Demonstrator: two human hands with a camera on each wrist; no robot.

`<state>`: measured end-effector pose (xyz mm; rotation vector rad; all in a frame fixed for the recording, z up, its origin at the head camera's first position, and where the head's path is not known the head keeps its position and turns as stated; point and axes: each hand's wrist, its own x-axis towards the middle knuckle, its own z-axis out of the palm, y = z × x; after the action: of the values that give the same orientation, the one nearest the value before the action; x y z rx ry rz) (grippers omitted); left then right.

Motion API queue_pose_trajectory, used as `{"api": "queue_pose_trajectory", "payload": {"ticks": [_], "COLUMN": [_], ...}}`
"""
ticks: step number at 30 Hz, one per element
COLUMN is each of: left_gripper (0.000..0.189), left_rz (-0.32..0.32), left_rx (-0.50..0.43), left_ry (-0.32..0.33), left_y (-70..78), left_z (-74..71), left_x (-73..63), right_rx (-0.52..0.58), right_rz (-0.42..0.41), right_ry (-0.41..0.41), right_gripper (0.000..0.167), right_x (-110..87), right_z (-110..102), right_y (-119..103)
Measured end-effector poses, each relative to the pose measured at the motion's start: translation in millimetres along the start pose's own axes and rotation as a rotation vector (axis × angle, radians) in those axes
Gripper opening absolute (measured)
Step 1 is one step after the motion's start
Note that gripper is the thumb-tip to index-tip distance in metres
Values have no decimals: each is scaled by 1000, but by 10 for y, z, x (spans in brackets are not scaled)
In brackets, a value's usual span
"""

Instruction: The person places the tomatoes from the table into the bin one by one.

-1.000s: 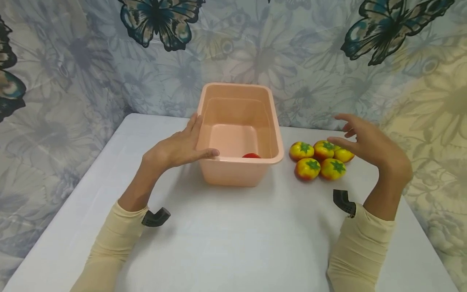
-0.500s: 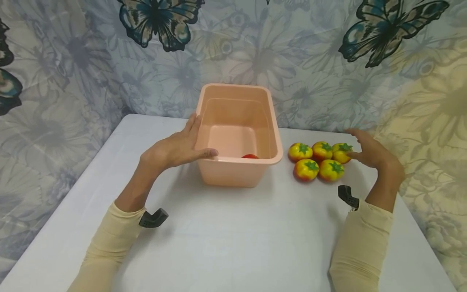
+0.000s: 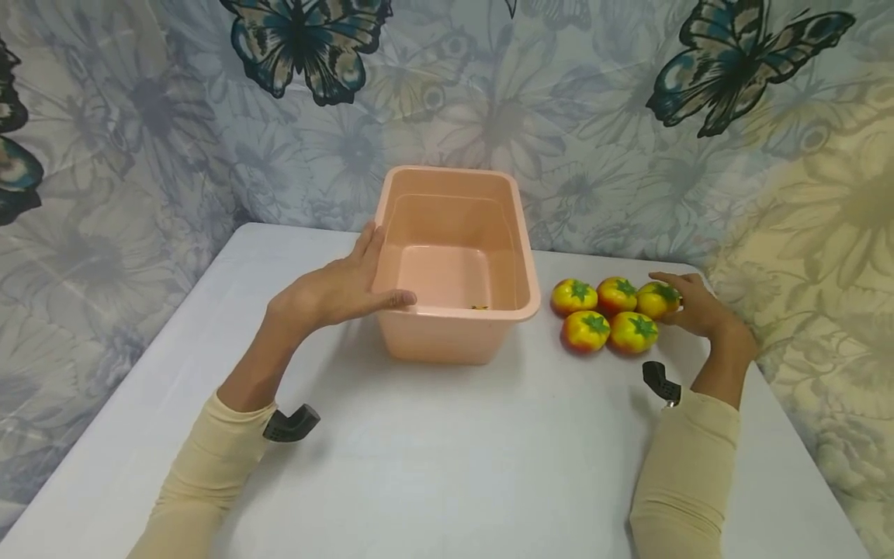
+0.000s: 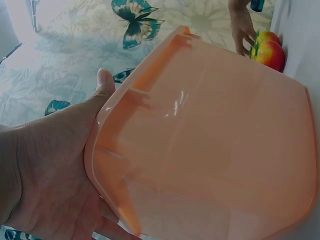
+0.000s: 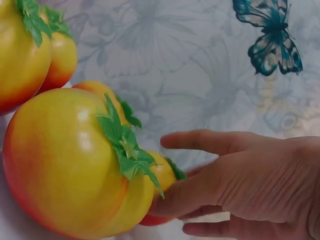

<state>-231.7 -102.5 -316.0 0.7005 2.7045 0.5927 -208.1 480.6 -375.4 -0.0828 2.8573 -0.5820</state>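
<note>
Five-pointed green leaves top the yellow-red artificial tomatoes, several of which sit in two rows right of a peach plastic bin [image 3: 447, 338]. My left hand [image 3: 324, 291] rests on the bin's near left corner, fingers straight along the side rim and thumb over the front rim. My right hand [image 3: 698, 307] is at the rightmost tomato [image 3: 656, 300], with thumb in front and index finger behind it. In the right wrist view that tomato [image 5: 161, 175] is partly hidden by the thumb, and the index finger stands straight, apart from it. A larger-looking tomato [image 5: 75, 165] fills the foreground.
The white table [image 3: 433, 458] ends at a fabric backdrop [image 3: 482, 116] with butterflies and flowers. Just above the bin's front rim, a small yellowish bit [image 3: 479, 307] shows inside. A dark wrist camera [image 3: 292, 424] sits on the left sleeve, another [image 3: 660, 380] on the right.
My right hand has come down from above the tomatoes to the rightmost one. The left hand stays on the bin. The red thing seen inside the bin has dropped mostly behind its front rim.
</note>
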Motion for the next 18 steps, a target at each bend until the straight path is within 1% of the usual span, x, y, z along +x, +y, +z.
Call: {"api": "queue_pose_trajectory", "payload": {"ticks": [3,6,11,15,18], "left_gripper": [128,127,126,126,126], "left_rz": [2,-8,-5,0,-14], "left_rx": [-4,-1,-13,-24,-22], "left_ry": [-9,-10,-3,-3,-12], "left_y": [-10,-22,-24,-11,-20], "left_z": [16,15,7,16,15], "left_x": [-15,-35,-29,3,4], "right_rx": [-27,-21,30,2,2], "right_rz": [58,65,80,92,109], "right_ry": [51,84,50,49,59], "right_gripper": [70,71,78,76,81], "right_x": [-8,-19,-63,-90,-96], "right_z": [33,46,49,22,-12], "right_y": [34,58,115,141,76]}}
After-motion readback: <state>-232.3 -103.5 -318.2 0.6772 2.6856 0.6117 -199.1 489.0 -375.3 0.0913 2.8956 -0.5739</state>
